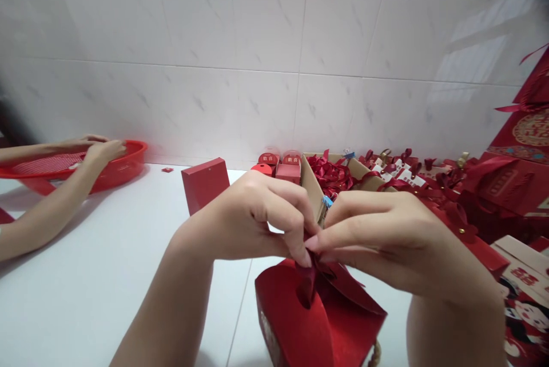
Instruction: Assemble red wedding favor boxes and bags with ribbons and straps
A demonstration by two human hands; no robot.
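A red gift box [295, 321] with folded top flaps stands on the white table in front of me. Dark red ribbon [307, 284] comes up through the holes in its flaps. My left hand [261, 218] pinches the ribbon just above the box. From the other side, my right hand [377, 235] also has the ribbon between thumb and fingers, its fingertips meeting those of the left. The part of the ribbon between the fingertips is mostly hidden.
Behind the box, a cardboard box [312, 184] holds loose red ribbon [329, 175]. A flat red box [206, 184] stands to its left. Several finished-looking red gift boxes crowd the right. At far left, another person's hands [100, 147] reach into a red basin [132, 164].
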